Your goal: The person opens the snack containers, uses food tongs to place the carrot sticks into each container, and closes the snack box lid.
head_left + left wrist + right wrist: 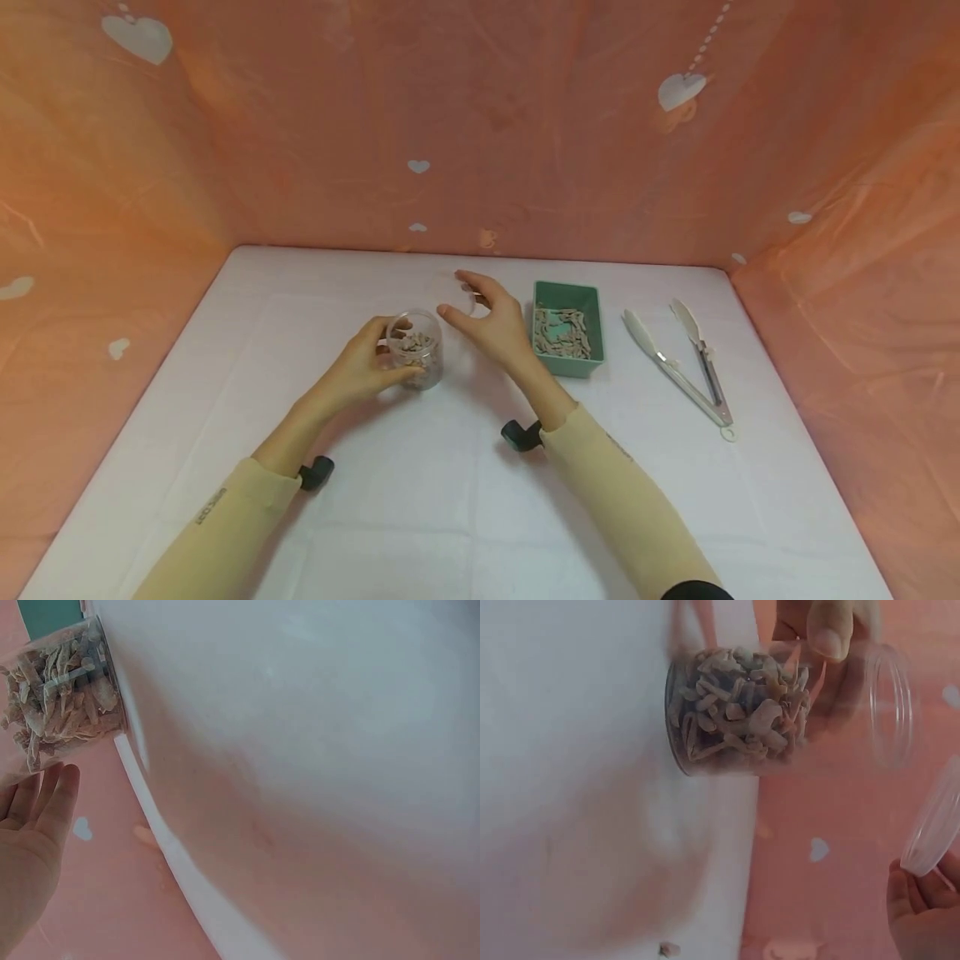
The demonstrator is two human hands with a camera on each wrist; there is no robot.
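Observation:
My left hand (360, 367) grips a clear plastic jar (429, 371) around its side, thumb in front and fingers behind. Greyish-brown dried pieces (735, 709) fill the lower part of the jar, whose mouth is uncovered. In the right wrist view, the left thumb (829, 641) presses on the jar's wall. To the right of the jar and a little higher, my right hand (498, 325) holds a clear round lid (934, 825) by its edge, apart from the jar's rim (891, 705).
A green rectangular box (567, 367) with similar dried pieces stands right of my right hand. Farther right, spread tongs (686, 387) lie on the white tabletop (420, 500). One small loose piece (669, 949) lies on the table. Pink cloth with hearts (480, 125) hangs behind and at both sides.

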